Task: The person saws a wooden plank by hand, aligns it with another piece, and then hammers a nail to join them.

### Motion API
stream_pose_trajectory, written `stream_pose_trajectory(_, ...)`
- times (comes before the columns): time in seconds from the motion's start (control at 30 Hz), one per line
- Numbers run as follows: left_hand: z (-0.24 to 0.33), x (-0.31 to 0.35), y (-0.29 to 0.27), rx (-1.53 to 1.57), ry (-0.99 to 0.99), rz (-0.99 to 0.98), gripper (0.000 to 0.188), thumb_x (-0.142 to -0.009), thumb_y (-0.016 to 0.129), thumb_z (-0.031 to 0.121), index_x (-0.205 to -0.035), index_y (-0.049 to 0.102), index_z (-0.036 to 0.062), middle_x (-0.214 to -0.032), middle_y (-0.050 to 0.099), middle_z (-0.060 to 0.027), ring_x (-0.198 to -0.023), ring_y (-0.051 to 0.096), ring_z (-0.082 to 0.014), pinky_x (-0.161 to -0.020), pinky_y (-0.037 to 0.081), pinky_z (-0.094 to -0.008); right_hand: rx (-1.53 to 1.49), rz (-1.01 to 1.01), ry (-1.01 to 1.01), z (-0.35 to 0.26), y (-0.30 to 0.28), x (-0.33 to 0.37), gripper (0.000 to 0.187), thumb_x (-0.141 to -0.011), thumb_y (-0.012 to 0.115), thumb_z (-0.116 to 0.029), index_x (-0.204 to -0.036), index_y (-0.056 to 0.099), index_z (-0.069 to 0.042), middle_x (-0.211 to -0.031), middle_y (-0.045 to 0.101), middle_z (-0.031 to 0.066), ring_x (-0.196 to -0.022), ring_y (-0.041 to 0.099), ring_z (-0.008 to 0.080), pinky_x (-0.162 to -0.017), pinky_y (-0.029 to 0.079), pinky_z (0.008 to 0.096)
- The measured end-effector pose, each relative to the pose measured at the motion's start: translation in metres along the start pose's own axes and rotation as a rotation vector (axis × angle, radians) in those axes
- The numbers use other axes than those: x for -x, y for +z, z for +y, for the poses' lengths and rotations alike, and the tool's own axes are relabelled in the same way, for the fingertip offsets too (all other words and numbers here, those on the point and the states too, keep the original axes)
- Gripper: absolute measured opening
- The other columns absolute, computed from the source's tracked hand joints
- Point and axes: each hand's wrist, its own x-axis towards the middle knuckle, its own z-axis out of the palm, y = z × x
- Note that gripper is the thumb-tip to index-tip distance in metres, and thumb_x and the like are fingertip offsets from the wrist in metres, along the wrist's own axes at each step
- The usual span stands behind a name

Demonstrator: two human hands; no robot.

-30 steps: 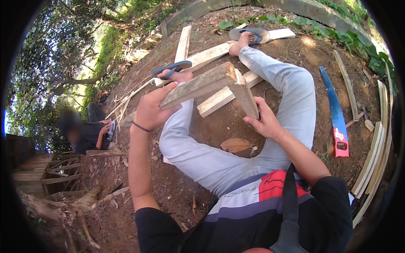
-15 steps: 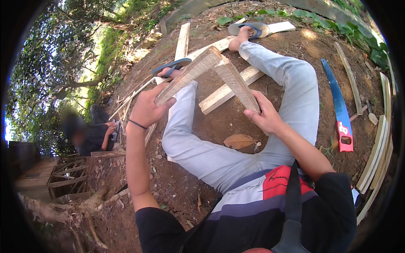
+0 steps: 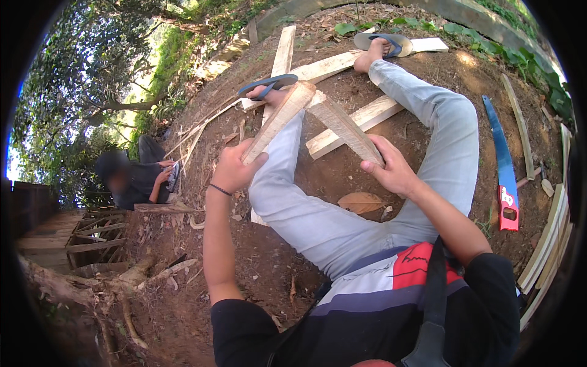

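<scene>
My left hand (image 3: 235,168) is closed around the lower end of a short piece of rough-sawn wood (image 3: 281,122), which slants up and to the right. In my right hand (image 3: 394,171) is the lower end of a second short wood piece (image 3: 343,127), slanting up and to the left. Their upper ends meet above my legs in an upside-down V; I cannot tell whether they are joined. Behind them a pale wooden batten (image 3: 367,119) lies on the ground between my legs.
A handsaw (image 3: 501,165) with a red handle lies to the right of my knee, near several battens (image 3: 544,241). Long boards (image 3: 330,66) cross under my sandalled feet. A dry leaf (image 3: 361,202) rests on the soil. Another person (image 3: 143,174) sits at far left.
The view has shifted, so the scene appears further right. Both wood pieces have tilted slightly, and their upper ends now sit more nearly level. Each hand keeps its hold.
</scene>
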Motion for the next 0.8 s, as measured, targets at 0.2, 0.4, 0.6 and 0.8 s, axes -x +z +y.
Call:
stream_pose_trajectory(0.2, -0.063, 0.016, 0.039, 0.069, -0.363, 0.187, 0.041, -0.086, 0.068, 0.037, -0.108, 0.067, 0.0021, -0.080, 0.070, -0.0175, -0.075, 0.069, -0.0308, -0.072, 0.052, -0.0366, 0.012, 0.006, 0.048, 0.004, -0.007, 0.014, 0.052, -0.084, 0.073, -0.026, -0.124, 0.049, -0.003, -0.114, 0.056, 0.0157, -0.104, 0.056, 0.0316, -0.092, 0.044, 0.0379)
stream_pose_trajectory(0.4, -0.218, 0.062, 0.089, -0.100, -0.700, 0.288, 0.052, -0.085, 0.066, 0.050, -0.100, 0.064, -0.0001, -0.075, 0.067, -0.0138, -0.059, 0.066, -0.0214, -0.055, 0.052, -0.0352, -0.093, 0.129, 0.124, 0.004, 0.001, 0.014, 0.058, -0.080, 0.079, -0.024, -0.122, 0.046, -0.003, -0.111, 0.055, 0.0131, -0.104, 0.056, 0.0243, -0.092, 0.044, 0.0352)
stream_pose_trajectory(0.6, -0.279, 0.098, 0.134, -0.084, -0.912, 0.145, 0.050, -0.087, 0.060, 0.042, -0.114, 0.059, -0.0005, -0.120, 0.059, -0.0306, -0.114, 0.058, -0.0408, -0.095, 0.046, -0.0450, -0.065, 0.181, 0.155, 0.012, 0.010, 0.010, 0.063, -0.080, 0.080, -0.026, -0.124, 0.042, -0.003, -0.111, 0.054, 0.0138, -0.104, 0.055, 0.0248, -0.092, 0.044, 0.0358)
stream_pose_trajectory(0.8, -0.112, 0.044, 0.078, 0.683, -0.462, 0.745, 0.047, -0.095, 0.061, 0.029, -0.126, 0.052, -0.0057, -0.121, 0.058, -0.0148, -0.112, 0.055, -0.0206, -0.098, 0.042, -0.0331, -0.026, 0.272, 0.198, 0.008, 0.021, 0.012, 0.063, -0.078, 0.081, -0.026, -0.122, 0.041, -0.002, -0.107, 0.051, 0.0144, -0.101, 0.053, 0.0268, -0.089, 0.043, 0.0380)
